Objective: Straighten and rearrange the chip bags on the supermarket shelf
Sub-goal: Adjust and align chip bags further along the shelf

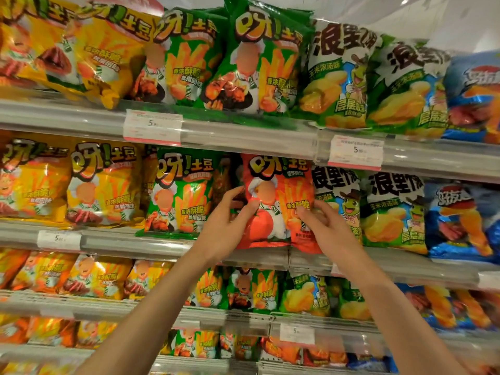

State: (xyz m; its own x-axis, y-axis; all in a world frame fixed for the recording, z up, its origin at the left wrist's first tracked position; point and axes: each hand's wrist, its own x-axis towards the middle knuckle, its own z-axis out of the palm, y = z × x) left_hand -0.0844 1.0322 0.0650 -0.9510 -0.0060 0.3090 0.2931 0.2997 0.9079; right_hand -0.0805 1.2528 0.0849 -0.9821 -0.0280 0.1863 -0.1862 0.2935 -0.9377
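Note:
A red chip bag (pixel 273 185) stands upright on the second shelf (pixel 151 243), between a green bag (pixel 184 193) on its left and a white-and-green bag (pixel 335 193) on its right. My left hand (pixel 230 226) grips the red bag's left edge, thumb on its front. My right hand (pixel 322 223) holds its lower right side, fingers spread over the front. The bag's bottom edge hangs slightly over the shelf lip.
Yellow bags (pixel 105 182) fill the left of this shelf, blue bags (pixel 460 217) the far right. The top shelf (pixel 243 133) carries yellow, green, white-green and blue bags with price tags (pixel 153 127) on its lip. Lower shelves hold smaller bags.

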